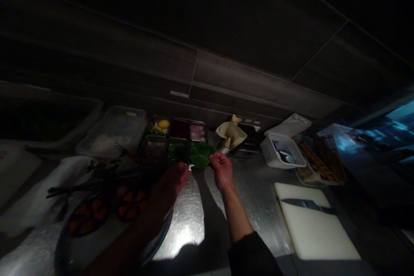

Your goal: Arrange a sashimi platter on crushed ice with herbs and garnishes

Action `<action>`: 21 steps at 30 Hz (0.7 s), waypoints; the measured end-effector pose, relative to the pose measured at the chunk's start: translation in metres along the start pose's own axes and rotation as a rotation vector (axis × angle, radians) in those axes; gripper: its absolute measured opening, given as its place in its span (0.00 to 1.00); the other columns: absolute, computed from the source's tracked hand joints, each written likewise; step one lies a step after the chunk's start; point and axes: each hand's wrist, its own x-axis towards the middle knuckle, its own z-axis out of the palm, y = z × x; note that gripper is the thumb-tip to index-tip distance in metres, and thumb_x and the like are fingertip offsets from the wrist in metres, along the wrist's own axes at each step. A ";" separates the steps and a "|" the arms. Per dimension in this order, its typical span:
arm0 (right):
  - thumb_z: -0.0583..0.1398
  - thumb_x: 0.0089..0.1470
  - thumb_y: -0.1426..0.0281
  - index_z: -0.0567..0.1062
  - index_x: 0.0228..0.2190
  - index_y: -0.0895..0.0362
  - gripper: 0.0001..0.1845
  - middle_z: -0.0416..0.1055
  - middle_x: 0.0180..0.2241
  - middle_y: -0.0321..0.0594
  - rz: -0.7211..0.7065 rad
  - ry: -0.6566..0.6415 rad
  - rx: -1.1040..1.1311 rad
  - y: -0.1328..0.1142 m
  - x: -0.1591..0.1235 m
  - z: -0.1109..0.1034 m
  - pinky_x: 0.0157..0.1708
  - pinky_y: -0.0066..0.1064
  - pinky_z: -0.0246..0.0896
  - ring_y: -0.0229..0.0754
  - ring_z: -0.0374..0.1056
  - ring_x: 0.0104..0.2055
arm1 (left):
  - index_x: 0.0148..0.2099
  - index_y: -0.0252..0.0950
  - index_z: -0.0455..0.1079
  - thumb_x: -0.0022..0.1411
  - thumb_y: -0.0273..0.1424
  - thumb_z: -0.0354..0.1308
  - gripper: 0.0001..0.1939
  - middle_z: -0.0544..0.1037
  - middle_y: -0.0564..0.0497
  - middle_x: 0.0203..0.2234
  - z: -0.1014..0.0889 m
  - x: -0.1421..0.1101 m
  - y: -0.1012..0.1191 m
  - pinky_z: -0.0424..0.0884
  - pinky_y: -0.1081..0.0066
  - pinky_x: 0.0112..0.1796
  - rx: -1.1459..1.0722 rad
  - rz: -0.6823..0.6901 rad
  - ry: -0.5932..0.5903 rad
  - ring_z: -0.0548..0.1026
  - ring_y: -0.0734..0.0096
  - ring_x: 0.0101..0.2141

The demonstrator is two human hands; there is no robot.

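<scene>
My right hand (222,171) pinches the edge of a large green leaf (199,155) at the front right compartment of a metal insert tray (190,167). Left of it, my left hand (175,177) hovers in shadow at the tray's front edge. Its fingers are curled closed, and whatever they may hold is hidden. More green leaves (177,152) fill the front middle compartment. Other compartments hold lemons (163,124), something dark red (179,129) and sliced pink pieces (197,131).
Below my left arm, a large round dish (60,246) bears orange wedges (89,213). A paper-lined cup (231,133) stands right of the tray. Further right are an open white tub (273,159) and a cutting board (318,235) with a knife (304,203). Lidded clear containers (113,125) stand left.
</scene>
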 end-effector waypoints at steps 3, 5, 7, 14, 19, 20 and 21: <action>0.66 0.48 0.58 0.70 0.26 0.57 0.16 0.63 0.21 0.30 0.035 0.000 0.081 -0.008 -0.023 0.003 0.28 0.26 0.57 0.34 0.59 0.25 | 0.43 0.35 0.73 0.45 0.42 0.69 0.24 0.79 0.43 0.42 0.027 0.023 0.004 0.69 0.57 0.52 -0.088 -0.078 -0.106 0.75 0.54 0.48; 0.65 0.48 0.59 0.71 0.27 0.57 0.15 0.63 0.21 0.30 0.039 -0.005 0.020 -0.013 -0.031 0.002 0.27 0.26 0.55 0.34 0.59 0.24 | 0.41 0.34 0.72 0.43 0.42 0.70 0.25 0.79 0.43 0.41 0.035 0.032 0.003 0.72 0.59 0.48 -0.076 -0.041 -0.188 0.75 0.53 0.48; 0.63 0.50 0.60 0.72 0.31 0.58 0.13 0.68 0.24 0.34 -0.022 0.020 -0.103 -0.018 -0.034 0.000 0.28 0.28 0.58 0.36 0.62 0.26 | 0.41 0.35 0.71 0.42 0.41 0.70 0.25 0.79 0.44 0.39 0.035 0.037 0.000 0.73 0.60 0.45 -0.031 0.002 -0.180 0.75 0.54 0.46; 0.57 0.58 0.70 0.74 0.41 0.55 0.09 0.72 0.40 0.45 -0.548 -0.043 -0.739 -0.035 -0.034 0.001 0.47 0.40 0.61 0.46 0.65 0.45 | 0.38 0.35 0.71 0.40 0.35 0.70 0.21 0.77 0.49 0.33 0.028 0.043 -0.017 0.70 0.67 0.37 -0.094 -0.045 -0.076 0.75 0.65 0.35; 0.57 0.59 0.70 0.74 0.38 0.57 0.06 0.70 0.35 0.43 -0.542 0.027 -0.782 -0.035 -0.031 0.004 0.42 0.38 0.62 0.46 0.65 0.41 | 0.40 0.34 0.71 0.32 0.31 0.73 0.28 0.77 0.52 0.29 0.029 0.042 -0.019 0.70 0.68 0.35 -0.113 0.004 0.009 0.73 0.69 0.31; 0.57 0.59 0.70 0.73 0.36 0.57 0.05 0.70 0.33 0.42 -0.537 0.017 -0.771 -0.035 -0.031 0.005 0.41 0.36 0.61 0.45 0.66 0.39 | 0.40 0.34 0.71 0.32 0.32 0.73 0.28 0.77 0.52 0.29 0.030 0.041 -0.018 0.70 0.68 0.35 -0.089 0.018 0.006 0.73 0.69 0.31; 0.57 0.60 0.69 0.73 0.34 0.56 0.05 0.70 0.32 0.41 -0.532 -0.006 -0.755 -0.037 -0.032 0.005 0.40 0.35 0.61 0.44 0.66 0.38 | 0.39 0.34 0.71 0.32 0.32 0.73 0.28 0.76 0.53 0.28 0.032 0.040 -0.017 0.69 0.68 0.35 -0.057 0.035 -0.003 0.73 0.68 0.32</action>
